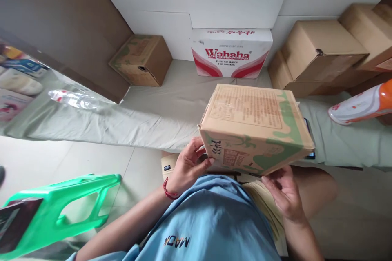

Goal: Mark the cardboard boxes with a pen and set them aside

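Note:
A brown cardboard box (245,118) with green print and handwritten digits is tilted at the front edge of a cloth-covered surface (159,118), just before my body. My left hand (194,161) grips its lower left corner, thumb on the front face and fingers around the side. Under the lower right edge, my right hand (284,191) holds the box with bent fingers, partly hidden beneath it. A dark phone-like object (310,155) peeks out behind the box's right side.
Against the wall stand a similar box (142,61), a white and red Wahaha carton (232,55) and several plain boxes (321,49). An orange and white can (361,104) lies at right, a plastic bottle (73,98) at left. A green stool (61,208) stands on the floor.

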A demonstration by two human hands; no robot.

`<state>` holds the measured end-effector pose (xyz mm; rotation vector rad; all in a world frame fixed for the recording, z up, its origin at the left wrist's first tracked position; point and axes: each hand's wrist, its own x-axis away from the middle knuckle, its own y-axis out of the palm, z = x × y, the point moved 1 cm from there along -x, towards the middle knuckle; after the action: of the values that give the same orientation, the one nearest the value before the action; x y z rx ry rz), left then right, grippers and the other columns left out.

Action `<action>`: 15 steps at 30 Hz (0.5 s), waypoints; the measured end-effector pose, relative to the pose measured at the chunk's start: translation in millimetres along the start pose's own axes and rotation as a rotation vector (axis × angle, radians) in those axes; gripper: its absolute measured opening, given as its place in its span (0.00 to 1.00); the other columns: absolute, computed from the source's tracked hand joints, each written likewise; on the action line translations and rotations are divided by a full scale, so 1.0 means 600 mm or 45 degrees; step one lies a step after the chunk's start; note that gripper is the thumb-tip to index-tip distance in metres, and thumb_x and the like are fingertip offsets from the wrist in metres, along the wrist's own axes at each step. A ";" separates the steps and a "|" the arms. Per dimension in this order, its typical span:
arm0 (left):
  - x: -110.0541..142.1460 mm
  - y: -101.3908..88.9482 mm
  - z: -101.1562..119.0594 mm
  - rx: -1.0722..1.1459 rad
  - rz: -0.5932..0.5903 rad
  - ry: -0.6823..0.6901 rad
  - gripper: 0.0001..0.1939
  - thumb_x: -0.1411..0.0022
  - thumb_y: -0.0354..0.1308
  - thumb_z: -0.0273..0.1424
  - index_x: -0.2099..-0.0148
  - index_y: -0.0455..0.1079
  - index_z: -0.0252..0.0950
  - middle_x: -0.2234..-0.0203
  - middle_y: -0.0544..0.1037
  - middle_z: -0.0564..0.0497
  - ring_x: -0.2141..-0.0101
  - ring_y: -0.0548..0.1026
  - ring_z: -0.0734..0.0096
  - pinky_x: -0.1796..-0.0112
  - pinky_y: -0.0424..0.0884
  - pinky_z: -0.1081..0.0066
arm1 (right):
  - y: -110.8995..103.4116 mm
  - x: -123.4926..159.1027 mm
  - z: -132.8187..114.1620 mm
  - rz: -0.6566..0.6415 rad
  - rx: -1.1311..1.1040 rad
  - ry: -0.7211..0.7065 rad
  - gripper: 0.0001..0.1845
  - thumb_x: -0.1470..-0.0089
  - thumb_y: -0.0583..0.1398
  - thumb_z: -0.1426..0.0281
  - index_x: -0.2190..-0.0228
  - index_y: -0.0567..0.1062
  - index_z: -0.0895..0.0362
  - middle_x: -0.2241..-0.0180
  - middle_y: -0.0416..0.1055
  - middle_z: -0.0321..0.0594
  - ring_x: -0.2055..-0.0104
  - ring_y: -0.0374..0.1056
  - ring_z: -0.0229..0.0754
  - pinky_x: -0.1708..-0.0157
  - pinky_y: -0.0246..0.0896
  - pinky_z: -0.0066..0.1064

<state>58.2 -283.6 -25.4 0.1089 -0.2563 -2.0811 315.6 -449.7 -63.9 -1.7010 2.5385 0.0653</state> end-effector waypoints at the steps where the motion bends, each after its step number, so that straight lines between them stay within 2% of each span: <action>1: 0.000 0.000 -0.003 0.036 0.007 -0.025 0.20 0.36 0.77 0.33 0.44 0.79 0.44 0.44 0.82 0.45 0.43 0.80 0.54 0.40 0.78 0.55 | -0.002 0.001 -0.004 -0.010 0.059 -0.023 0.32 0.31 0.65 0.67 0.29 0.68 0.45 0.39 0.80 0.47 0.34 0.76 0.52 0.34 0.74 0.48; 4: -0.006 -0.002 -0.004 0.182 0.044 -0.119 0.19 0.36 0.76 0.34 0.46 0.78 0.43 0.52 0.84 0.47 0.54 0.83 0.60 0.48 0.80 0.60 | -0.006 0.000 -0.026 -0.092 0.395 -0.221 0.40 0.31 0.64 0.70 0.24 0.62 0.43 0.27 0.68 0.46 0.24 0.65 0.54 0.27 0.67 0.52; 6: -0.015 -0.007 -0.003 0.275 0.116 -0.134 0.16 0.38 0.75 0.35 0.50 0.78 0.42 0.57 0.84 0.50 0.60 0.80 0.66 0.55 0.79 0.67 | 0.000 -0.006 -0.050 -0.174 0.649 -0.439 0.44 0.33 0.64 0.73 0.22 0.59 0.43 0.22 0.60 0.43 0.21 0.59 0.55 0.22 0.58 0.56; 7: -0.021 -0.011 -0.003 0.314 0.160 -0.137 0.15 0.39 0.74 0.35 0.51 0.78 0.42 0.59 0.83 0.52 0.62 0.79 0.68 0.58 0.78 0.69 | 0.006 -0.010 -0.064 -0.216 0.741 -0.548 0.46 0.34 0.64 0.74 0.22 0.58 0.44 0.22 0.59 0.42 0.21 0.59 0.55 0.21 0.53 0.58; 9: -0.032 -0.019 -0.006 0.386 0.244 -0.163 0.15 0.41 0.73 0.37 0.52 0.78 0.43 0.62 0.82 0.54 0.63 0.78 0.69 0.59 0.76 0.70 | 0.025 -0.020 -0.093 -0.290 0.853 -0.716 0.47 0.35 0.65 0.74 0.21 0.57 0.46 0.24 0.62 0.43 0.21 0.60 0.54 0.18 0.44 0.60; 11: -0.041 -0.027 -0.014 0.453 0.309 -0.247 0.17 0.42 0.72 0.41 0.52 0.79 0.43 0.62 0.83 0.53 0.62 0.79 0.66 0.56 0.78 0.67 | 0.049 -0.028 -0.122 -0.368 0.915 -0.826 0.46 0.35 0.65 0.73 0.22 0.59 0.49 0.27 0.67 0.43 0.22 0.60 0.51 0.16 0.36 0.58; 13: -0.045 -0.032 -0.024 0.502 0.333 -0.354 0.19 0.41 0.71 0.46 0.52 0.80 0.42 0.60 0.85 0.50 0.56 0.82 0.58 0.51 0.79 0.60 | 0.077 -0.034 -0.147 -0.478 0.956 -0.906 0.39 0.34 0.64 0.74 0.25 0.65 0.53 0.30 0.72 0.41 0.22 0.62 0.46 0.15 0.29 0.52; 15: -0.044 -0.031 -0.033 0.514 0.280 -0.450 0.26 0.40 0.70 0.53 0.48 0.81 0.41 0.54 0.86 0.45 0.49 0.83 0.48 0.46 0.79 0.51 | 0.106 -0.037 -0.163 -0.609 0.976 -0.981 0.29 0.30 0.60 0.75 0.31 0.73 0.55 0.33 0.75 0.38 0.23 0.63 0.39 0.15 0.25 0.44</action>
<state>59.1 -254.5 -49.6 -0.0455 -0.8648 -1.7966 260.6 -413.0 34.7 -1.4835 1.3175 -0.2129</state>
